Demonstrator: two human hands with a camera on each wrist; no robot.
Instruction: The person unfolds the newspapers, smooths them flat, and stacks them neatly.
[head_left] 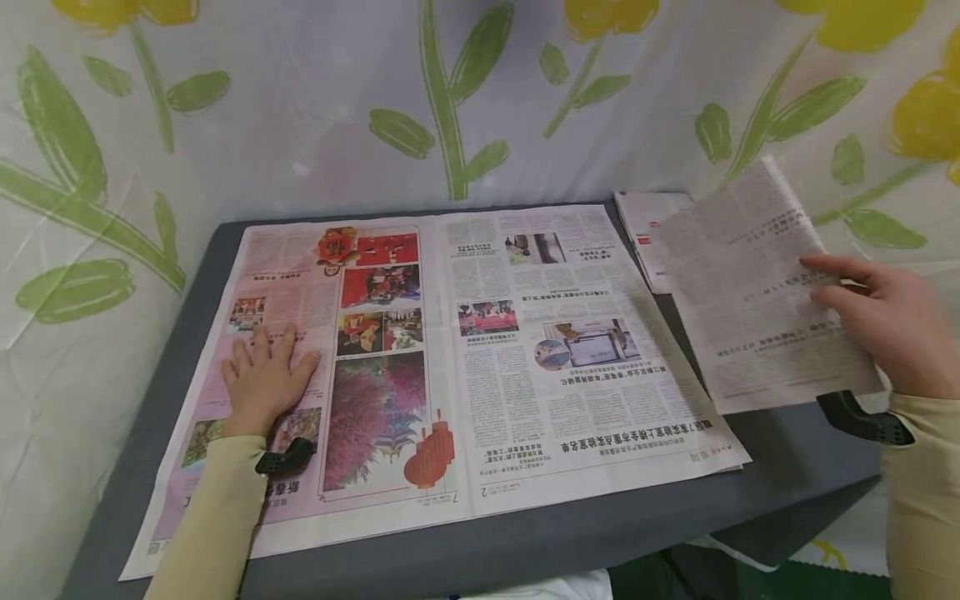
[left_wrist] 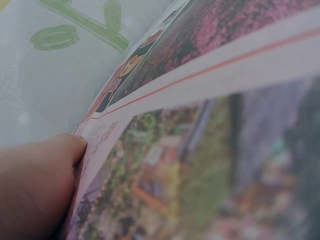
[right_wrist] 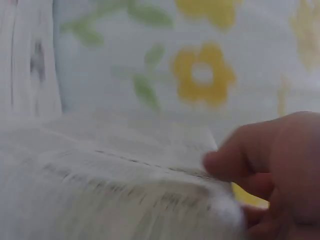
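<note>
A large newspaper lies spread over the dark table, its left page pink with colour photos and its right page mostly text. My left hand rests flat on the left page, fingers spread; its thumb lies against the paper in the left wrist view. Off the right side of the spread, my right hand pinches a smaller folded newspaper sheet by its right edge, between thumb and fingers. That sheet hangs raised and tilted, overlapping the table's right side. In the right wrist view the sheet looks blurred.
Behind the raised sheet, a stack of folded newspapers sits at the table's back right corner. The dark grey tabletop shows along the front edge. A white curtain with yellow flowers and green leaves surrounds the back and sides.
</note>
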